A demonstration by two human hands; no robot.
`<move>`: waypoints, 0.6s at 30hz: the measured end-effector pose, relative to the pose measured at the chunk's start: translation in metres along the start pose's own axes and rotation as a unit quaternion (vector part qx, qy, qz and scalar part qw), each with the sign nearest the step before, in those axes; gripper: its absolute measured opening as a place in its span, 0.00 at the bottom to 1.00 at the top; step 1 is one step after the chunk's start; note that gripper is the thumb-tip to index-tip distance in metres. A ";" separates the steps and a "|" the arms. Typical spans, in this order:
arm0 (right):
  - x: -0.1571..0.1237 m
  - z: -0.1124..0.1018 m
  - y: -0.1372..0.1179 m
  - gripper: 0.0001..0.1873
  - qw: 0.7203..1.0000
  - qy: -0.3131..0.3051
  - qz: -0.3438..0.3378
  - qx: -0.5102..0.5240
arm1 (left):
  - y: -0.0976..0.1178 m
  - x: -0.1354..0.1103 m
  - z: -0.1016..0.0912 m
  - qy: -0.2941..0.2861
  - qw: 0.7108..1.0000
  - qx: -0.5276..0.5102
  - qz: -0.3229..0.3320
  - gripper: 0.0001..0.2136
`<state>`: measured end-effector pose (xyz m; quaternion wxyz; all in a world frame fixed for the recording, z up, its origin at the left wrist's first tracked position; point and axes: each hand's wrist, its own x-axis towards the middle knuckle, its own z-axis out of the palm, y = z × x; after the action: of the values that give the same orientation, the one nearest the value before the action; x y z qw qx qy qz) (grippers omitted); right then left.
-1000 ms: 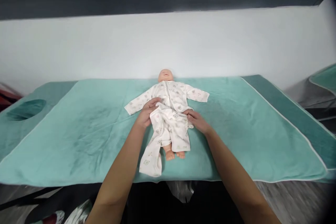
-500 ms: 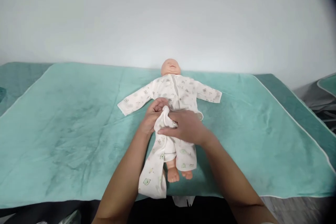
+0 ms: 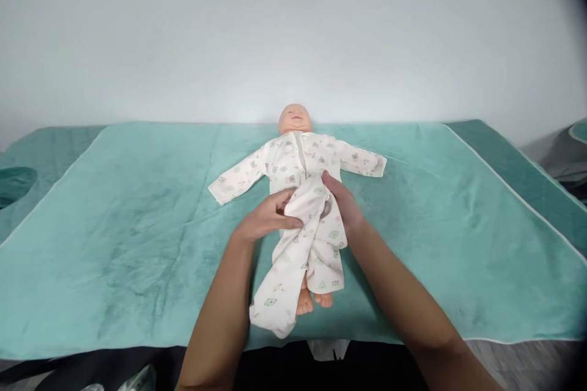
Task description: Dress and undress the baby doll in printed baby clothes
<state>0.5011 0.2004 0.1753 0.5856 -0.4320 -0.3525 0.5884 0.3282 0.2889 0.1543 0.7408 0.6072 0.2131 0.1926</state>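
A baby doll [image 3: 294,118] lies on its back, wearing a white printed long-sleeved top [image 3: 280,162]. Over its belly and legs are white printed baby pants [image 3: 279,293], gathered between my hands; one leg of them hangs down toward the near edge. My left hand [image 3: 269,217] grips the cloth from the left, thumb on top of it. On the other side my right hand [image 3: 342,200] holds the upper right part, thumb up. The doll's bare feet [image 3: 312,300] stick out below the fabric. Cloth hides some of my fingertips.
A teal cloth [image 3: 137,226] with white-edged sides covers the table under the doll. Behind it rises a pale wall [image 3: 293,30]. Grey floor [image 3: 518,363] shows at the lower right, and a dark teal round shape [image 3: 16,186] lies at the far left.
The bunched pants have been spread out between my hands. My right hand has moved up and right along the cloth, and my left hand lower; the hanging leg has shifted slightly right.
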 end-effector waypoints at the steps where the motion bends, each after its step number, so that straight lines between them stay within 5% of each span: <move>1: 0.000 0.000 0.001 0.33 1.000 -0.010 0.007 0.024 | -0.001 0.000 0.001 0.016 1.000 -0.004 -0.002 0.24; 3: 0.000 -0.002 0.001 0.30 0.998 -0.054 0.023 0.034 | -0.006 -0.001 0.006 0.088 0.994 -0.058 0.030 0.21; 6: 0.001 -0.003 -0.005 0.26 0.980 -0.168 0.054 -0.090 | -0.012 -0.002 0.013 0.212 0.962 -0.150 0.082 0.21; 10: 0.001 -0.002 -0.009 0.17 0.931 -0.256 0.039 -0.257 | -0.012 -0.003 0.018 0.252 0.953 -0.154 0.065 0.18; 15: -0.002 -0.007 0.008 0.13 0.990 -0.119 0.046 -0.055 | -0.007 -0.004 0.013 0.220 0.966 -0.121 0.061 0.17; 18: -0.001 -0.006 0.012 0.14 0.996 -0.046 0.047 0.054 | -0.006 -0.008 0.004 0.123 0.988 -0.076 0.051 0.24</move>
<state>0.5024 0.1978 0.1624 0.5628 -0.3882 -0.3262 0.6528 0.3241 0.2803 0.1502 0.7421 0.5308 0.2566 0.3189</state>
